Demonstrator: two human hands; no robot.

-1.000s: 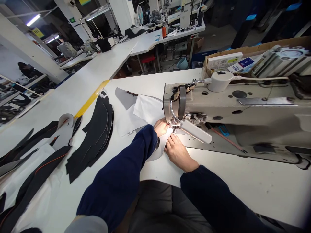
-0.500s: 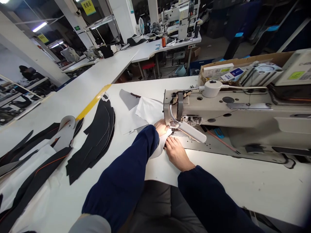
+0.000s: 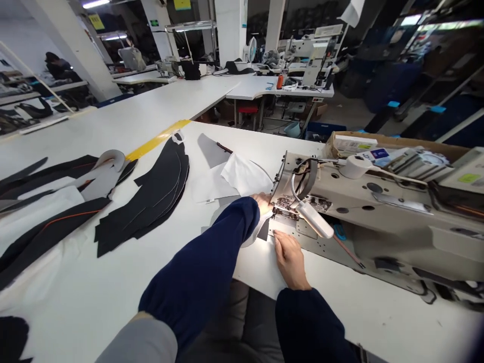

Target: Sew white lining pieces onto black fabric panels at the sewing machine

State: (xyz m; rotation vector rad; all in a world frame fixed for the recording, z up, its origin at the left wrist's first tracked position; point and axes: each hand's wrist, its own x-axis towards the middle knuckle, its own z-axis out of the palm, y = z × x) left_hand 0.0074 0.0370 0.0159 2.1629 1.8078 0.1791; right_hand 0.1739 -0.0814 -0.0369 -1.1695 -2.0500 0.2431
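Observation:
My left hand [image 3: 263, 202] presses a white fabric piece [image 3: 245, 177] against the needle area of a beige sewing machine [image 3: 378, 212]. Fingers of that hand are curled on the cloth just left of the presser foot. My right hand [image 3: 290, 258] lies flat on the machine bed in front of the needle, fingers together, on the near edge of the fabric. A small white lamp [image 3: 315, 220] on a bendy neck hangs over the needle. Both arms wear dark blue sleeves.
A stack of black cut pieces [image 3: 155, 196] lies to the left on the white table [image 3: 113, 282], with more black and grey pieces [image 3: 56, 212] further left. A cardboard box [image 3: 363, 143] stands behind the machine. Other sewing stations [image 3: 302, 55] fill the back; a person sits far left.
The view has swung left and up, so the machine sits further right. My right hand slid back from the needle, toward me; my left hand stays on the fabric at the presser foot.

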